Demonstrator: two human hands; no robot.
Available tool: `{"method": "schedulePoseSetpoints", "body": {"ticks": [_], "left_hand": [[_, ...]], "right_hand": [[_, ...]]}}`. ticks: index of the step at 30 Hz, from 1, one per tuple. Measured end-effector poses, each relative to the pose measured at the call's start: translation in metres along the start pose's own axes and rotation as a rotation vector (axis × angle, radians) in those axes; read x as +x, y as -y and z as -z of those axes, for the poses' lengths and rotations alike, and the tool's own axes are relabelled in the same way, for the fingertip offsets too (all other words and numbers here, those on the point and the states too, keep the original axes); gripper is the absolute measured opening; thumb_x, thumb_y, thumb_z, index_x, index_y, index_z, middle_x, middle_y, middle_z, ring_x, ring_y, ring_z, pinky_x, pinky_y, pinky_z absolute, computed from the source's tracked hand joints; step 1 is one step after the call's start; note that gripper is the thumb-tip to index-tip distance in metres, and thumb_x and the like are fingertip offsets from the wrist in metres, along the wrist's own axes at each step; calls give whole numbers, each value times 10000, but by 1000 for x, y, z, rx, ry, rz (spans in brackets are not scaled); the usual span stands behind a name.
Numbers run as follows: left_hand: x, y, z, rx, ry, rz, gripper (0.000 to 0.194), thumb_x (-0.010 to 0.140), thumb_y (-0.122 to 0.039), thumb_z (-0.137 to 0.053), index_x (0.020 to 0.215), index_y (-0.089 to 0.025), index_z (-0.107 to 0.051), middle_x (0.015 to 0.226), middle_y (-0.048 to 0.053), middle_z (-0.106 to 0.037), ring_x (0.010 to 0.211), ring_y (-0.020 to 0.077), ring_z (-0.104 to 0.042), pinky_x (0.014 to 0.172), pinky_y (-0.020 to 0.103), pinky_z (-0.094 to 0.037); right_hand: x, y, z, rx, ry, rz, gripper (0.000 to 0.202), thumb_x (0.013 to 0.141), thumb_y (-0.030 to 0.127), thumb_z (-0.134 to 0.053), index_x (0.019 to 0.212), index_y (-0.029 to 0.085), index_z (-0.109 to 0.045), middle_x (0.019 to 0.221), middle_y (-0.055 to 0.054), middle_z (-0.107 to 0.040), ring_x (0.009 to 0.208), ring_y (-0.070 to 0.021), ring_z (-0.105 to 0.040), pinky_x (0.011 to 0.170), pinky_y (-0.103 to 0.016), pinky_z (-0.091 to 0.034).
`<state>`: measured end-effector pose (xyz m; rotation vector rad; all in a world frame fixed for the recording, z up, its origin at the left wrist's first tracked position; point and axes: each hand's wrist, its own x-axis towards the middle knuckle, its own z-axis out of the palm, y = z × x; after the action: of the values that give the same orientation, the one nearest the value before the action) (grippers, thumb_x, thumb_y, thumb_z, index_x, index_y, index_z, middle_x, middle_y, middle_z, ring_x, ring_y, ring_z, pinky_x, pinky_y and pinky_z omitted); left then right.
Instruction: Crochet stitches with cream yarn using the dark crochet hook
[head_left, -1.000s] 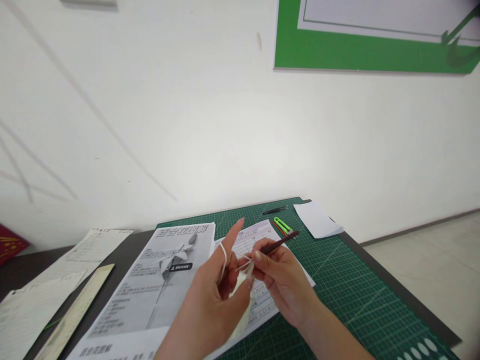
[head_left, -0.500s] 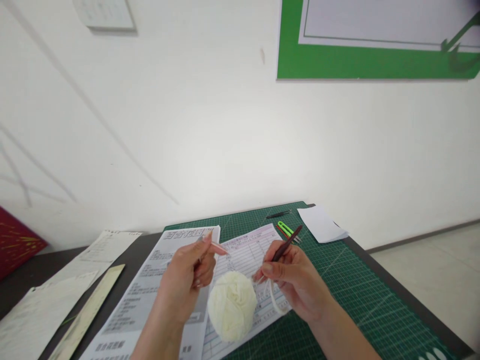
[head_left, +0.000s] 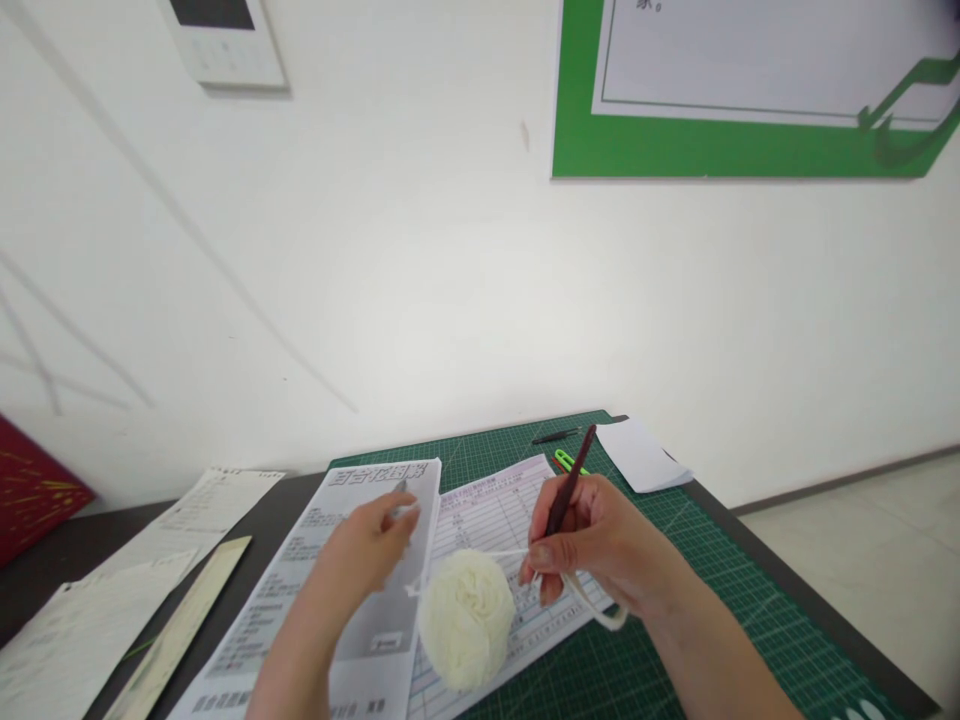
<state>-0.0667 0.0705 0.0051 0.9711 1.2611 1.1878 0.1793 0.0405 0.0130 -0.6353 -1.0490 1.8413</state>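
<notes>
A ball of cream yarn (head_left: 466, 620) lies between my hands on the printed sheets. My right hand (head_left: 581, 545) is closed around a dark crochet hook (head_left: 568, 490), tilted with its upper end pointing up and right. Cream yarn (head_left: 600, 610) loops below that hand, and a thin strand runs left from its fingertips above the ball. Left of the ball, my left hand (head_left: 375, 535) hovers over a grey printed page (head_left: 300, 570); its fingers are blurred, and whether they hold anything is unclear.
Behind my right hand, a green clip (head_left: 564, 460) and a black tool (head_left: 556, 437) lie on the green cutting mat (head_left: 720, 590). White paper (head_left: 641, 455) is at the back right. A ruler (head_left: 180, 625) and handwritten sheets (head_left: 97, 610) lie at left.
My left hand has moved slightly left and down, its fingers now lower. The hook in my right hand stands more upright. The yarn loop hangs farther right, and the view has tilted slightly up.
</notes>
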Motion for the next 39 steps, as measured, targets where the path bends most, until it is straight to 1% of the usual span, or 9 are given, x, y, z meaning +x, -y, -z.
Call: {"method": "schedulePoseSetpoints", "body": {"ticks": [5,9,13,16,21,25,31,35,39], "left_hand": [[-14,5,-40,-230,58,-117,140,735,-329,-681,836,-243,-727,814,5,-657,810,169,-578,636,216,-472],[-38,2,-73,-434,367,2,388,822,-453,-513,879,-133,-725,769,89,-615,706,216,-576,532,302,-504],[-43,4,-70,-680,451,19,427,851,-526,-408,858,-240,-725,777,48,-635,599,126,-559,395,165,-424],[-41,8,-64,-833,423,-60,377,815,-587,-429,831,-356,-727,889,-7,-690,795,128,-628,624,199,-526],[-40,8,-61,-164,301,-437,391,787,-594,-501,936,-308,-723,1115,45,-674,1119,281,-526,995,457,-353],[-37,9,-56,57,390,-343,339,688,-487,-696,482,-228,-625,507,15,-537,598,202,-520,780,398,-422],[-41,15,-72,-250,499,-116,730,810,-708,-231,261,-241,-349,343,-16,-240,377,145,-361,433,312,-324],[-44,19,-81,-436,497,-58,306,611,-415,-645,834,-257,-782,602,-6,-455,515,114,-439,491,254,-350],[-46,19,-78,-441,512,-70,626,514,-239,-744,1134,-312,-693,769,11,-541,650,122,-491,573,229,-390]], "right_hand": [[4,-6,-3,-13,18,-18,207,573,124,-837,636,108,-640,581,-83,-752,409,-124,-661,420,-179,-529],[8,-13,-4,7,14,-23,222,553,125,-848,632,106,-642,577,-81,-747,420,-135,-664,422,-190,-525],[10,-18,-3,36,9,-12,229,540,125,-853,625,100,-642,575,-91,-745,410,-140,-658,416,-200,-526],[11,-24,-6,57,6,-13,234,528,116,-857,605,98,-637,555,-90,-739,401,-140,-656,413,-198,-528],[13,-32,-9,129,4,12,254,508,125,-870,597,102,-633,574,-92,-747,406,-139,-659,407,-188,-525],[12,-31,-5,198,-4,35,250,536,150,-864,596,118,-624,579,-78,-752,404,-119,-653,405,-157,-504],[12,-35,-7,267,6,44,256,543,162,-864,601,130,-617,560,-72,-747,399,-129,-659,386,-154,-492],[12,-37,-10,288,-22,114,242,554,142,-859,627,140,-628,592,-50,-753,443,-126,-673,442,-176,-527],[10,-36,-12,298,-55,175,198,619,171,-836,676,160,-646,612,-29,-750,476,-112,-675,472,-164,-512]]}}
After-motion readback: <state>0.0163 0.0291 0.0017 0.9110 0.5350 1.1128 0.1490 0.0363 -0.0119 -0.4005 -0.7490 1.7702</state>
